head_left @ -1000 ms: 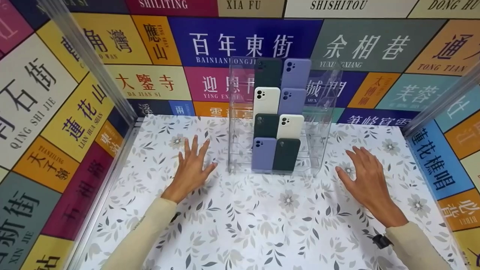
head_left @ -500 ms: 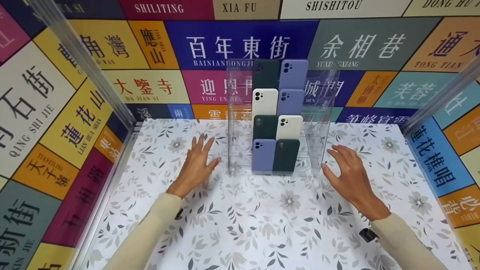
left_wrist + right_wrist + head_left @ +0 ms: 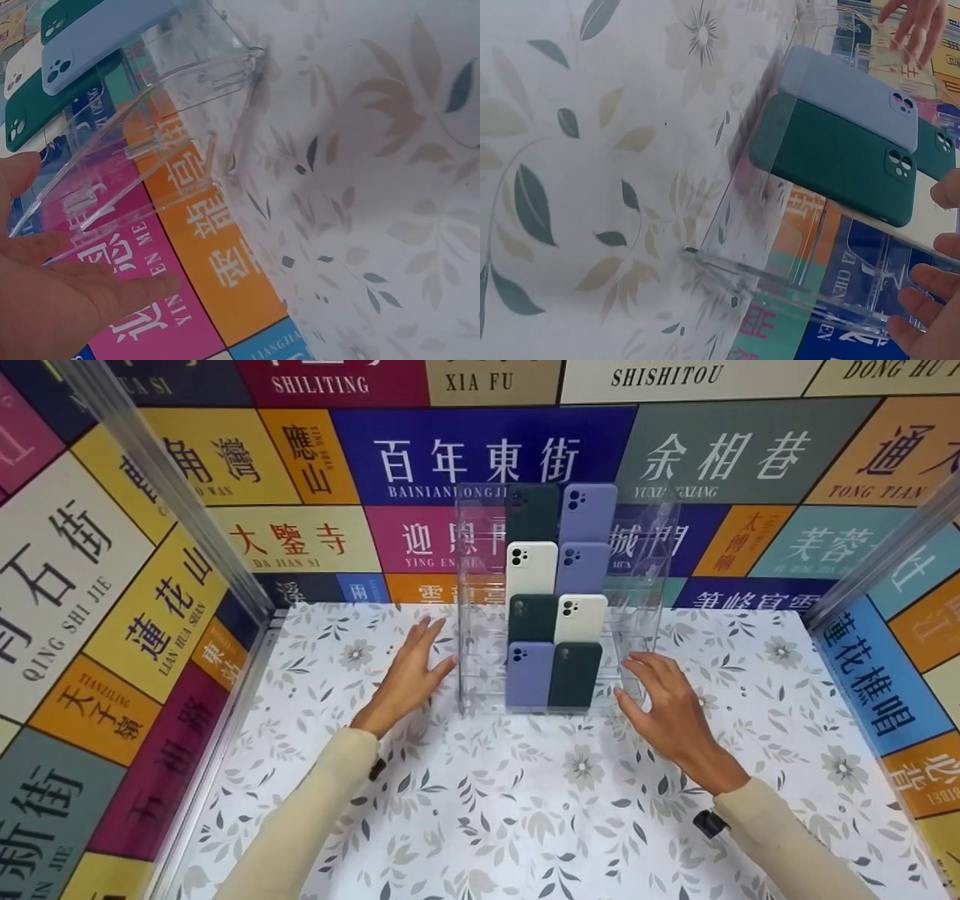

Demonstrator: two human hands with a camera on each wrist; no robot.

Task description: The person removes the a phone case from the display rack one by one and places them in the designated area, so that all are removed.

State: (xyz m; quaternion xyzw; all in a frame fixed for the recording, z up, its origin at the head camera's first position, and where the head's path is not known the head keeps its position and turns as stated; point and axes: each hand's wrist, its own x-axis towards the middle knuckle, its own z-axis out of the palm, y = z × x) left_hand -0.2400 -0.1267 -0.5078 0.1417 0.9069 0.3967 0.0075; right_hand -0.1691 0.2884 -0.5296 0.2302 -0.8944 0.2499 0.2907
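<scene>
A clear acrylic display stand (image 3: 480,690) holds phone cases in two columns of stepped tiers. In the front tier are a purple phone case (image 3: 529,679) and a dark green phone case (image 3: 576,679); white phone cases (image 3: 532,564) and more green and purple ones rise behind. My left hand (image 3: 405,679) is just left of the stand, fingers extended and holding nothing. On the other side, my right hand (image 3: 671,716) has its fingertips overlapping the stand's right side in the head view, fingers spread and lightly bent. The right wrist view shows the right fingers (image 3: 922,300) beside the stand's clear side panel.
The table (image 3: 480,810) wears a white cloth printed with grey leaves and flowers. Colourful panels with printed place names (image 3: 487,450) wall in the back and both sides. Metal edge posts (image 3: 202,510) stand at the corners.
Both hands have moved inward toward the stand, the right one farther, going left from open table to the stand's right side. The stand and phone cases stay in place.
</scene>
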